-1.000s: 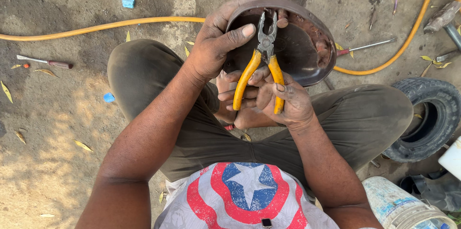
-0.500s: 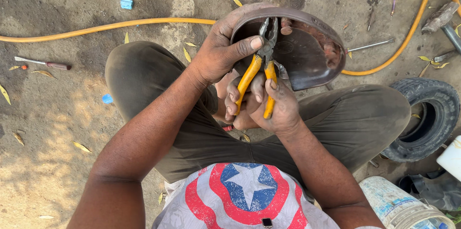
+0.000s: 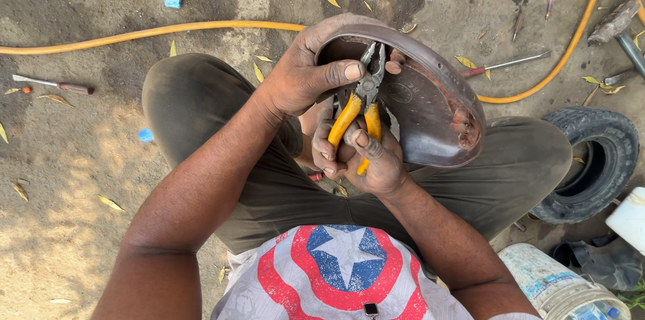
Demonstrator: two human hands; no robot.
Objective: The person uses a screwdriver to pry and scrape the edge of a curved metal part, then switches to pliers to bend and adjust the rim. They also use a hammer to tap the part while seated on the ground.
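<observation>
My left hand (image 3: 304,78) grips the rim of a dark brown curved metal dish-like part (image 3: 430,102) that rests over my knees, thumb pressed beside the plier jaws. My right hand (image 3: 366,162) is closed around the yellow handles of a pair of pliers (image 3: 361,108). The plier jaws bite on something at the inner edge of the dish near a small bolt; what they hold is too small to tell. I sit cross-legged on the dirt ground.
A yellow hose (image 3: 154,30) runs across the ground behind the dish. A red-handled screwdriver (image 3: 57,84) lies at left, another screwdriver (image 3: 500,65) at right. A small tyre (image 3: 591,162) lies at right, a white plastic bucket (image 3: 557,286) at lower right, a hammer (image 3: 615,21) at upper right.
The dish has tilted and shifted toward the right. My right hand has squeezed the plier handles closer together, and my left thumb has slid nearer the jaws.
</observation>
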